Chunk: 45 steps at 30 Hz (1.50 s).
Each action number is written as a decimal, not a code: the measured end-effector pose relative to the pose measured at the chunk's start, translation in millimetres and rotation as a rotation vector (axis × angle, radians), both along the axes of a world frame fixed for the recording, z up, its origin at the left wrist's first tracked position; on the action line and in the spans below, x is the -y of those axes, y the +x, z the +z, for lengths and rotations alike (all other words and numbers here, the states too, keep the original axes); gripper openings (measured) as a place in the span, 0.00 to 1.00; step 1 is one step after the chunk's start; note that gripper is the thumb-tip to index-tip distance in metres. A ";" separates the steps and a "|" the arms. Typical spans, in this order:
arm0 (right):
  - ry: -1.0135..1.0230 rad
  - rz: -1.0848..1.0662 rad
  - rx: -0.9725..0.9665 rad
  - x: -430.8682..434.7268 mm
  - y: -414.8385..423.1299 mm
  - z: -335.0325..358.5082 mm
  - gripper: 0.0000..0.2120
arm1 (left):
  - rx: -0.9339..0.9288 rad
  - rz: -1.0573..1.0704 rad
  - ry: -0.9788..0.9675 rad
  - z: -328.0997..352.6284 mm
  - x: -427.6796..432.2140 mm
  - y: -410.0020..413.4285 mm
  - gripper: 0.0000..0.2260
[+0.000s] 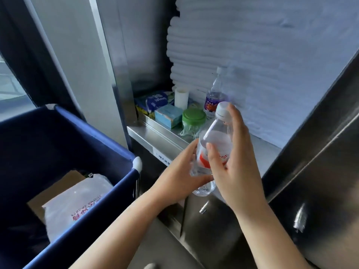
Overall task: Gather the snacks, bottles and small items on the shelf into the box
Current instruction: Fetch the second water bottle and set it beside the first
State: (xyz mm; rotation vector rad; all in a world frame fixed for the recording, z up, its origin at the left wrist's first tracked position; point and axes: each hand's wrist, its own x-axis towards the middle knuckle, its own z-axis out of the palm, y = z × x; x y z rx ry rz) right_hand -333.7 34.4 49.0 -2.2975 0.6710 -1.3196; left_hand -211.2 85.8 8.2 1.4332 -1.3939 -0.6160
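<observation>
Two hands, the left hand (180, 171) low and the right hand (236, 164) higher, grip one clear water bottle (217, 136) in front of the steel shelf (155, 135), its long axis near upright, cap tilted up and right. One purple-labelled bottle (214, 96), one green-lidded jar (194, 117) and one blue carton (169, 115) stand on the shelf, beside one navy box (77, 136).

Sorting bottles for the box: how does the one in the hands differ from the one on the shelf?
The held bottle has a red and white label; the shelf bottle has a purple one. The held bottle is tilted, gripped by the left hand and right hand; the shelf bottle stands upright, untouched. Both are clear with white caps.
</observation>
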 end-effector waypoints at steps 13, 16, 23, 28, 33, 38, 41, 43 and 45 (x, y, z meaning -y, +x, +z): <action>0.016 -0.474 0.030 95.3 58.2 -13.7 0.29 | 0.253 -0.357 -0.059 -13.2 165.4 58.9 0.30; 0.013 -0.512 0.028 106.9 62.2 -17.3 0.30 | 0.281 -0.418 -0.070 -20.0 182.4 65.6 0.31; 0.054 -0.642 -0.089 120.7 63.3 -31.4 0.41 | 0.313 -0.480 -0.113 -24.9 209.4 72.9 0.34; 0.329 -0.748 -0.100 120.5 61.7 -69.5 0.40 | 0.483 -0.343 -0.129 -23.1 215.5 75.1 0.43; 0.424 -0.750 -0.082 132.4 64.6 -86.4 0.30 | 0.611 -0.346 -0.187 -28.2 207.8 85.1 0.45; 0.436 -0.751 -0.099 151.3 76.4 -90.0 0.31 | 0.655 -0.449 -0.245 -33.4 205.2 104.0 0.44; 0.440 -0.740 -0.118 169.0 79.3 -88.6 0.30 | 0.767 -0.501 -0.242 -37.4 208.9 111.7 0.39; 0.432 -0.748 -0.130 180.5 80.0 -88.1 0.29 | 0.859 -0.503 -0.238 -37.8 212.6 114.6 0.34; 0.430 -0.754 -0.132 189.6 80.7 -88.0 0.28 | 0.895 -0.507 -0.226 -38.0 217.0 116.7 0.32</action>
